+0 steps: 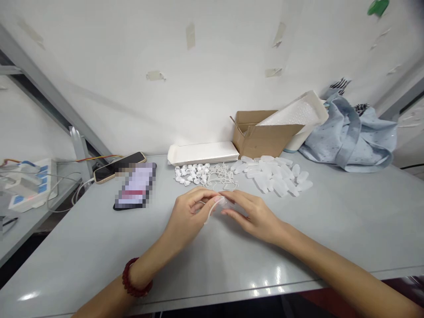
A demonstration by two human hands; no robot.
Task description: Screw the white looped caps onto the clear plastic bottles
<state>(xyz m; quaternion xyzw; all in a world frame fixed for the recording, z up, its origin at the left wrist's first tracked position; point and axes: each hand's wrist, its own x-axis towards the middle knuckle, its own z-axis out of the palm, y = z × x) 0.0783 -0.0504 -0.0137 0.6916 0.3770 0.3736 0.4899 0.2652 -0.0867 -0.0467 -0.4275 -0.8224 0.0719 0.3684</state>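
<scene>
The grey tabletop [344, 225] stretches wide toward its right edge, leaving room to move beside the forearm; a cardboard box [270, 139] stands along its back edge. Between the middle and front edge, the left hand [195, 210] pinches a pale strip [210, 213], thumb against fingers. The right hand [253, 214], thumb and fingers partly spread, meets a clear piece [227, 203] (outline hard to make out; whether it is gripped cannot be told).
</scene>
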